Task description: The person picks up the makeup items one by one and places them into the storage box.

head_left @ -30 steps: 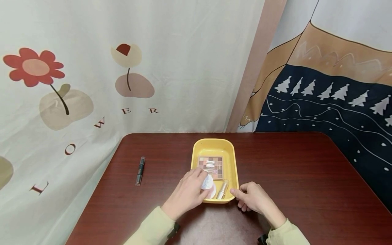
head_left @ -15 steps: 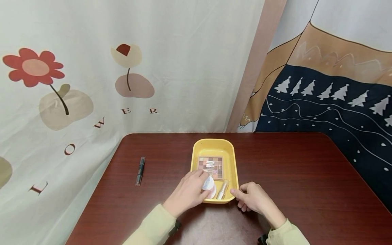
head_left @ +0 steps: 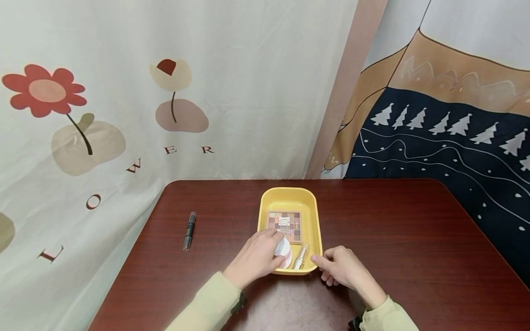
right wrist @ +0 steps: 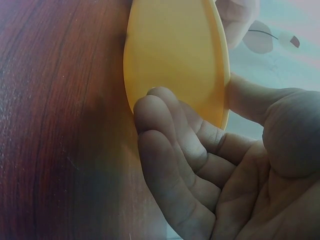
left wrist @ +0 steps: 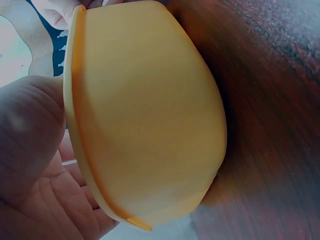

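A yellow tray (head_left: 318, 225) stands on the table. My left hand (head_left: 256, 255) reaches over its near left rim and pinches a round white compact (head_left: 283, 247), partly hidden by the fingers. Beneath the compact shows a pale pinkish disc (head_left: 286, 263). An eyeshadow palette (head_left: 291, 227) lies further back in the tray, and a lipstick tube (head_left: 301, 256) lies at the near right. My right hand (head_left: 341, 266) grips the tray's near right corner, thumb on the rim, fingers curled against the outer wall in the right wrist view.
A dark double-ended makeup pen (head_left: 189, 231) lies on the reddish-brown table (head_left: 393, 225), well left of the tray. Behind the table hang a pale flower-print curtain (head_left: 248, 92) and a dark curtain with trees (head_left: 447, 138).
My left hand and the white compact have shifted very slightly to the right. The right hand and the tray stay where they were.
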`<state>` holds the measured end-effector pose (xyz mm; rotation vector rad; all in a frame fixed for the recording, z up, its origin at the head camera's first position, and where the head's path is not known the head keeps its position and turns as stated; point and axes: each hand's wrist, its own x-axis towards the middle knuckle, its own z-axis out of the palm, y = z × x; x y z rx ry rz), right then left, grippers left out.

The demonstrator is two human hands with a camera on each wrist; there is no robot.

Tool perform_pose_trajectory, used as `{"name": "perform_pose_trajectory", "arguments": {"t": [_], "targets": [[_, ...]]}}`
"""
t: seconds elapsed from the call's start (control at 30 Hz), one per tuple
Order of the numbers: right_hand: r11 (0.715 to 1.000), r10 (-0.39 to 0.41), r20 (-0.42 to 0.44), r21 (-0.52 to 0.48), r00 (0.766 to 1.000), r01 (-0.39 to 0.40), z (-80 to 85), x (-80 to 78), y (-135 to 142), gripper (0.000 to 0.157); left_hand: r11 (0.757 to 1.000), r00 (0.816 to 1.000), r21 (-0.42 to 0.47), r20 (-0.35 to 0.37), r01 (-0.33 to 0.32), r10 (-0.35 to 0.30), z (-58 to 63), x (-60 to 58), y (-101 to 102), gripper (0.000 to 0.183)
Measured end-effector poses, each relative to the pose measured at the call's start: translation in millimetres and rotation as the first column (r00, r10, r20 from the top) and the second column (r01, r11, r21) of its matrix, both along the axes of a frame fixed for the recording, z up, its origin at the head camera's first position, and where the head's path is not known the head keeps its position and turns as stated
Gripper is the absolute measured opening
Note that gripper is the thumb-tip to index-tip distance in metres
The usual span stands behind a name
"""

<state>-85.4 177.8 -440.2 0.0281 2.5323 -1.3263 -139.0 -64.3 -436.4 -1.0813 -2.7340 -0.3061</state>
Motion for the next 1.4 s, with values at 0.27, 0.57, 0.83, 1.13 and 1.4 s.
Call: {"name": "perform_pose_trajectory", "arguments": {"t": [0.27, 0.57, 0.83, 1.13, 1.4], "targets": [[1.000, 0.007, 0.000, -0.012, 1.000, -0.007, -0.7, -0.4, 1.1, 0.040, 1.000, 0.999, 0.015, 0.038, 0.003, -0.004, -0.1, -3.4, 1.7, 0.033], [1.000, 0.007, 0.011, -0.014, 1.000, -0.006, 0.1, -0.5, 1.4, 0.040, 0.998, 1.000, 0.060, 0.003, 0.002, -0.002, 1.0, -1.9, -2.4, 0.032], [1.000, 0.003, 0.013, -0.005, 1.000, -0.003, 2.2, 0.0, 0.5, 0.040, 0.983, 0.998, 0.181, -0.048, -0.030, 0.039, 6.2, -3.3, -15.3, 0.028], [1.000, 0.002, 0.008, -0.006, 1.000, -0.002, 1.0, 0.1, 0.8, 0.040, 0.973, 0.993, 0.217, -0.068, -0.078, 0.095, 8.9, -4.5, -31.6, 0.024], [1.000, -0.002, 0.014, -0.005, 1.000, 0.002, 1.2, 0.2, 0.6, 0.039, 0.967, 0.985, 0.215, -0.075, -0.139, 0.158, 7.8, -5.4, -47.6, 0.035]]}}
